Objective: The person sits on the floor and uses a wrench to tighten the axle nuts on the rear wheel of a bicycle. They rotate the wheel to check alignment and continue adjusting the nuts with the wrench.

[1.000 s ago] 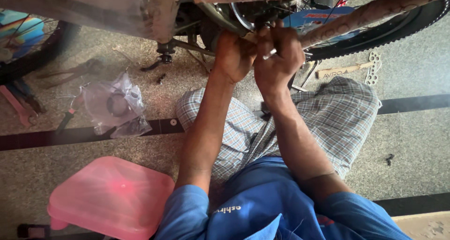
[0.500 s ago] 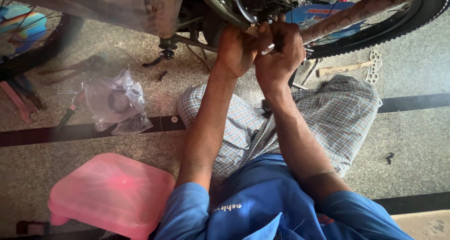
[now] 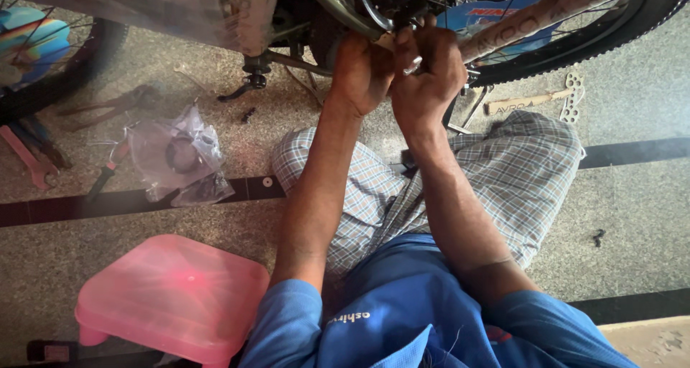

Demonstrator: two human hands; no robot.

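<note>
**Two hands closed together at a bicycle's drivetrain**

At the far left, a front wheel (image 3: pixel 68 59) with a dark tyre is cut off by the frame edge, and a patch of bright colour behind its spokes is too blurred to name. Below it on the speckled stone floor (image 3: pixel 632 195) lie a pink spanner (image 3: pixel 29 159) and dark pliers (image 3: pixel 108 103), then a crumpled clear plastic bag (image 3: pixel 180 159) with a dark ring-shaped part inside that is hard to make out. Nearer, a pink plastic stool (image 3: pixel 172 296) stands just left of the person's blue sleeve.

At the far centre the bicycle (image 3: pixel 237 16) stands with its frame wrapped in cloudy protective film, its pedal (image 3: pixel 248 80) hanging low. The left hand (image 3: pixel 363 73) is curled shut against the metal parts by the chainring, thumb side up; what its fingers enclose is hidden by the hand itself. Touching it on the right, the right hand (image 3: pixel 428 70) is clenched around a small silvery tool (image 3: pixel 411 67), of which only a short shiny piece shows between the fingers, so its kind cannot be told. The part they work on lies behind both fists, under the frame, mostly concealed.

Further right, the rear wheel (image 3: pixel 596 30) with knobbly tyre runs out of the top corner. A cardboard strip (image 3: pixel 525 102) and a perforated metal plate (image 3: pixel 573 98) lie on the floor beyond the checked trousers (image 3: pixel 517 174).
</note>
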